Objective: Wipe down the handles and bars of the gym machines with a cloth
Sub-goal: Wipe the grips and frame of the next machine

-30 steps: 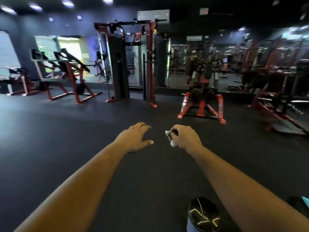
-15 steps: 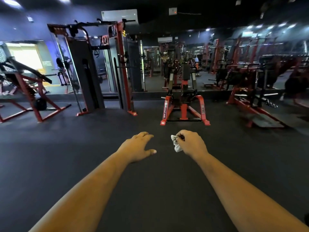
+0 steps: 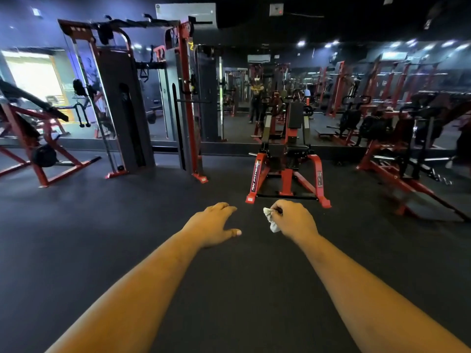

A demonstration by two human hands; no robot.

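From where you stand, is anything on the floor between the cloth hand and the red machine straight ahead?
Nothing visible. The right hand grips the cloth, and only bare dark floor lies between it and the red machine ahead. The cable tower stands off to the left. The left hand holds nothing.

small crumpled whitish cloth [image 3: 271, 219] bunched in right hand [image 3: 295, 219], red-framed machine [image 3: 286, 171] beyond, untouched
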